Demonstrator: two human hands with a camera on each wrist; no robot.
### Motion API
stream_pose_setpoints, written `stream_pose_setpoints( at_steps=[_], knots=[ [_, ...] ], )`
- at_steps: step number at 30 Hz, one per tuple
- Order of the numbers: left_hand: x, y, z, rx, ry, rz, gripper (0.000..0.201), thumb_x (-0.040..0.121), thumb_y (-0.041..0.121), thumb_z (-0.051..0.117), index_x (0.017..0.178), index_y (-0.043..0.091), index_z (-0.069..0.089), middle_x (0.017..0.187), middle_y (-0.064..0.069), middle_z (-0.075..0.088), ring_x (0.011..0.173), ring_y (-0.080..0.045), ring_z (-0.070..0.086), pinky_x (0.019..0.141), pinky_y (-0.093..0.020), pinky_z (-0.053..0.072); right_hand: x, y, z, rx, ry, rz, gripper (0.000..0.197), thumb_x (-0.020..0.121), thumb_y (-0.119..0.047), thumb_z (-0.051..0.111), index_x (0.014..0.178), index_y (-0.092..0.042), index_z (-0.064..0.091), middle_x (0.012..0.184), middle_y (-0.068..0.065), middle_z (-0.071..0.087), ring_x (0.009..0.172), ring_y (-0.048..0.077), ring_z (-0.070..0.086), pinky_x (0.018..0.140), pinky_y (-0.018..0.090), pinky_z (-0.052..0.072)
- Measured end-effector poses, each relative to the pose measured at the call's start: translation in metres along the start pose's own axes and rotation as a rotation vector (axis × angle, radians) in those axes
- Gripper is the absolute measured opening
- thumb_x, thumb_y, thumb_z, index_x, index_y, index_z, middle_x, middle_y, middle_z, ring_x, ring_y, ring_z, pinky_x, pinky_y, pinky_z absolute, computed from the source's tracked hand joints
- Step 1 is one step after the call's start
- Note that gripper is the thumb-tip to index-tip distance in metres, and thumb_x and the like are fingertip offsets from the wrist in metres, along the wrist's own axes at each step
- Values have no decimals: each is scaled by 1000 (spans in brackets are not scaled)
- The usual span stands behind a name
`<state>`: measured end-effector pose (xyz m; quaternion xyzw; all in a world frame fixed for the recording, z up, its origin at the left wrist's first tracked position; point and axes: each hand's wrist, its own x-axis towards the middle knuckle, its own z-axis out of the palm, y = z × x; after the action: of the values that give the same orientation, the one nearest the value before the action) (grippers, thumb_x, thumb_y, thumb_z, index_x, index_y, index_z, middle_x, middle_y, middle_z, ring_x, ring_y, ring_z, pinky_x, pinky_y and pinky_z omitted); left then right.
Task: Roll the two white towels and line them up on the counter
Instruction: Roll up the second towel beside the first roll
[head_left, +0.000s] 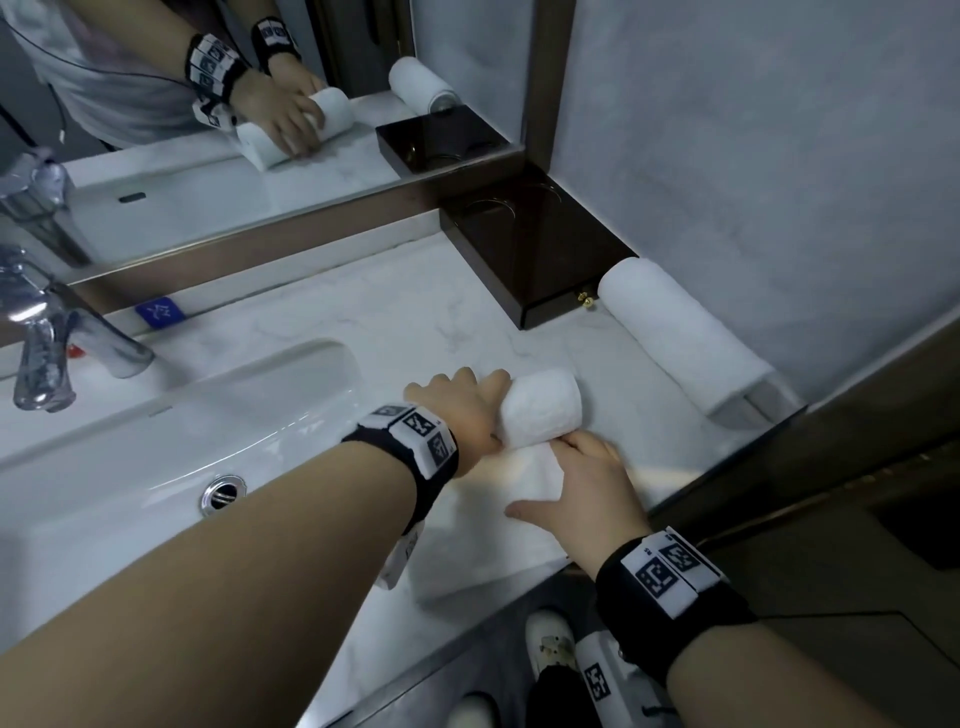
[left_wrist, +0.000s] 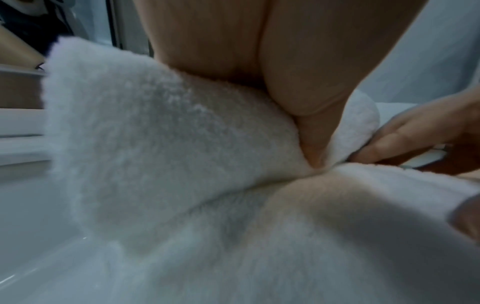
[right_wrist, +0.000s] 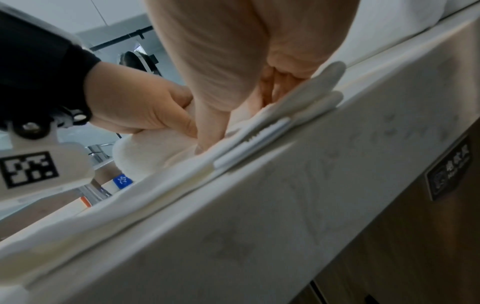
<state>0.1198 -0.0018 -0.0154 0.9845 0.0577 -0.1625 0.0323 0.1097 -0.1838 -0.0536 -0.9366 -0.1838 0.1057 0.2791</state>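
- Rolling the second towel (head_left: 540, 410) at frame centre: left hand (head_left: 457, 410) curls around the roll, keeping it tight.
- Right hand (head_left: 582, 488) lies flat, fingers together, pinning the unrolled part to the tabletop (head_left: 389, 322).
- Finished roll (head_left: 675, 332) waits at right.

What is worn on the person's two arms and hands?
Both forearms and hands are bare, without sleeves or gloves. The left wrist carries a black band with white blocks printed with black square codes. The right wrist carries a matching one.
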Motion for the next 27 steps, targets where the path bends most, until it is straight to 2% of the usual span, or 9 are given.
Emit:
stream_pose_setpoints(
  at_steps=[6, 12, 16, 18, 19, 21, 24, 25, 27],
  knots=[
    [-10, 11, 3, 69, 80, -42, 44, 88, 40, 57, 121, 29, 29, 107, -3, 46, 89, -24, 42, 73, -40, 33, -4, 12, -11, -76, -8, 33, 68, 62, -63, 73, 116, -26, 57, 101, -8, 41, 97, 15, 48, 86, 30, 47],
    [-17, 24, 8, 153, 103, -81, 65, 67, 13, 63, 117, 21, 22, 94, -6, 38, 80, -25, 37, 65, -39, 30, -4, 19, -20, 41, -125, 63, 64, 66, -55, 73, 123, -33, 55, 106, -13, 39, 96, 8, 47, 82, 22, 40],
    [-24, 31, 13, 181, 133, -83, 78, 56, 13, 63, 120, 15, 19, 88, -8, 30, 74, -24, 31, 61, -39, 25, 2, 22, -30, 178, -169, 112, 37, 77, -42, 70, 111, -30, 65, 104, -12, 47, 90, 5, 54, 79, 23, 40],
    [-27, 33, 16, 196, 141, -88, 87, 51, 15, 65, 123, 14, 17, 89, -8, 27, 74, -24, 28, 61, -39, 23, 7, 23, -36, 208, -180, 146, 20, 83, -32, 68, 101, -26, 69, 100, -7, 54, 89, 11, 57, 76, 23, 41],
    [-28, 35, 17, 205, 141, -86, 91, 49, 16, 66, 125, 13, 16, 90, -9, 26, 74, -24, 26, 62, -40, 22, 9, 23, -40, 227, -156, 171, 8, 84, -27, 66, 91, -26, 71, 93, -5, 59, 87, 15, 58, 72, 24, 42],
    [-32, 38, 21, 224, 143, -71, 98, 47, 20, 69, 128, 12, 14, 94, -10, 27, 77, -25, 24, 66, -40, 21, 16, 24, -49, 291, -9, 240, 12, 85, -18, 63, 80, -26, 70, 83, -3, 65, 85, 20, 60, 71, 26, 44],
    [-39, 41, 29, 243, 163, -39, 104, 53, 28, 72, 136, 11, 12, 110, -12, 33, 86, -27, 30, 76, -44, 24, 29, 19, -66, 365, 219, 242, 30, 85, -10, 60, 111, -23, 67, 108, -4, 62, 99, 15, 56, 83, 23, 39],
    [-41, 42, 31, 244, 175, -30, 103, 56, 30, 71, 139, 12, 11, 114, -13, 33, 91, -27, 33, 80, -45, 26, 34, 14, -72, 369, 203, 186, 35, 85, -13, 61, 117, -25, 63, 115, -7, 58, 101, 11, 54, 84, 21, 37],
    [-46, 45, 35, 249, 197, -18, 101, 64, 32, 65, 144, 13, 5, 123, -15, 30, 100, -30, 33, 87, -49, 26, 46, -3, -81, 311, 27, 21, 42, 86, -22, 65, 127, -29, 58, 128, -11, 51, 112, 6, 49, 93, 21, 36]
  ],
)
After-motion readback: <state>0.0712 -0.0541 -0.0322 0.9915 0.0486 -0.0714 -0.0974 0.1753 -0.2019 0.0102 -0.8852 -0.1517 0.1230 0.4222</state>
